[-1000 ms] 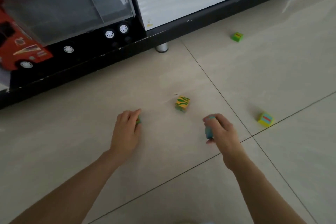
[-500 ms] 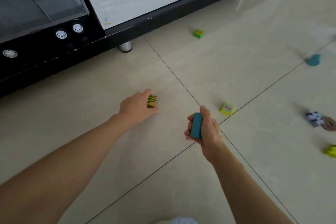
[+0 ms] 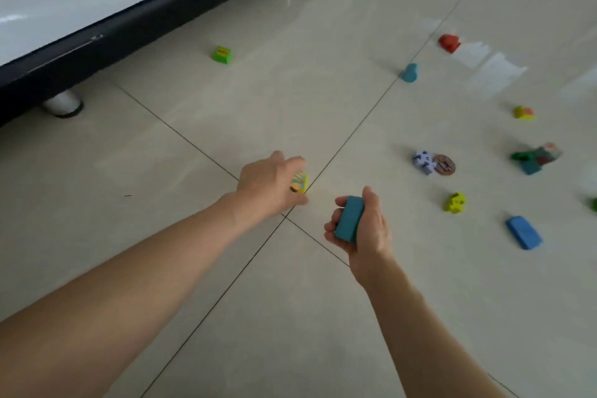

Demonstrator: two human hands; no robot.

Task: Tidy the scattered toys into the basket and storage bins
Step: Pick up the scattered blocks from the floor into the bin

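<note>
The right hand [image 3: 361, 229] has its grip closed around a teal rectangular block [image 3: 349, 219], fingers curled beneath it and thumb over the top, the block lifted clear of the floor [image 3: 193, 268]. The left hand [image 3: 269, 184] is down at floor level, its fingers closing over a yellow patterned cube [image 3: 299, 182] right where two tile seams cross; the grip reads as closed on the cube, though whether the cube has left the floor cannot be told.

By my judgement this is the gathering step: one toy secured, a second being taken, and many waiting. To the right lie a blue flat block [image 3: 523, 233], a lime-green figure [image 3: 455, 202], a white-and-purple piece [image 3: 424, 162] touching a brown round piece [image 3: 444, 165], a blurred green cluster [image 3: 534, 158], a yellow-and-orange piece [image 3: 523, 113], a teal rounded piece [image 3: 409, 73] and a red piece [image 3: 449, 43]. A green cube [image 3: 222, 54] sits apart, near the dark base of the cabinet [image 3: 97, 29].

No basket or storage bin shows in the head view, so what they hold cannot be said. The next move calls for securing the cube, then either carrying both toys to a container out of sight or reaching rightward, which would mean doubling up toys in already full hands
</note>
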